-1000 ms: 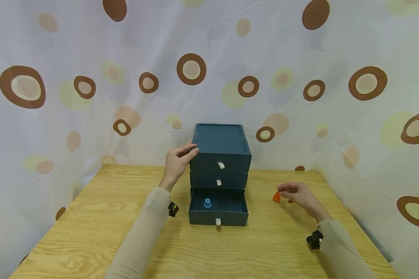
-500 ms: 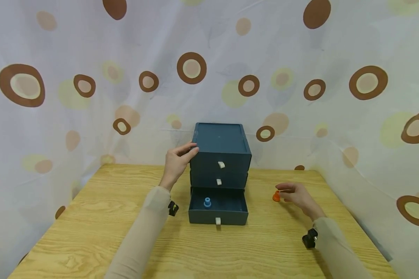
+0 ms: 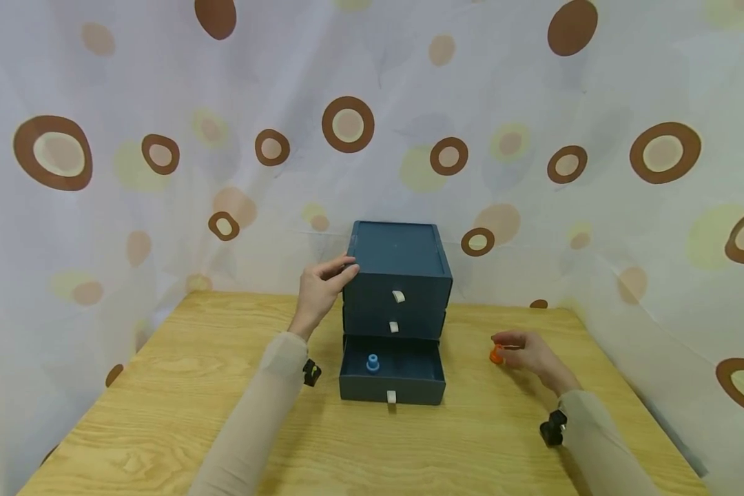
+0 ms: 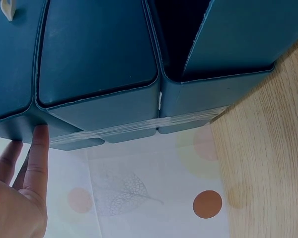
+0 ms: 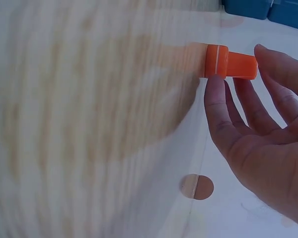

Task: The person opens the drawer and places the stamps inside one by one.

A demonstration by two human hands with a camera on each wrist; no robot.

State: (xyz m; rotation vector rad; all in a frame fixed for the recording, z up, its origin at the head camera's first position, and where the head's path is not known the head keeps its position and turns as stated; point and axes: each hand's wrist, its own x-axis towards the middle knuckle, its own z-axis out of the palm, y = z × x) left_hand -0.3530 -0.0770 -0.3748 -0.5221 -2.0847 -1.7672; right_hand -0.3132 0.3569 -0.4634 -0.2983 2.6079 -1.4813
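Observation:
A dark teal three-drawer cabinet point(image 3: 399, 270) stands at the back middle of the wooden table point(image 3: 161, 413). Its bottom drawer point(image 3: 392, 386) is pulled out, and a small blue piece point(image 3: 373, 362) stands inside at the left. My left hand point(image 3: 319, 292) rests with straight fingers against the cabinet's upper left side; the left wrist view shows a fingertip point(image 4: 38, 148) on the cabinet's point(image 4: 99, 54) edge. To the right, my right hand point(image 3: 527, 350) reaches a small orange piece point(image 3: 496, 355) on the table. In the right wrist view my thumb point(image 5: 216, 106) and forefinger pinch the orange piece point(image 5: 231, 63).
A spotted curtain point(image 3: 533, 138) hangs close behind and along both sides of the table. The two upper drawers are pushed in, each with a small white pull tab point(image 3: 398, 296). Bare wood lies in front of the cabinet and to its left.
My right hand has closed in on the orange piece, with the fingers now against it. The left hand stays on the cabinet. The drawer and blue piece have not moved.

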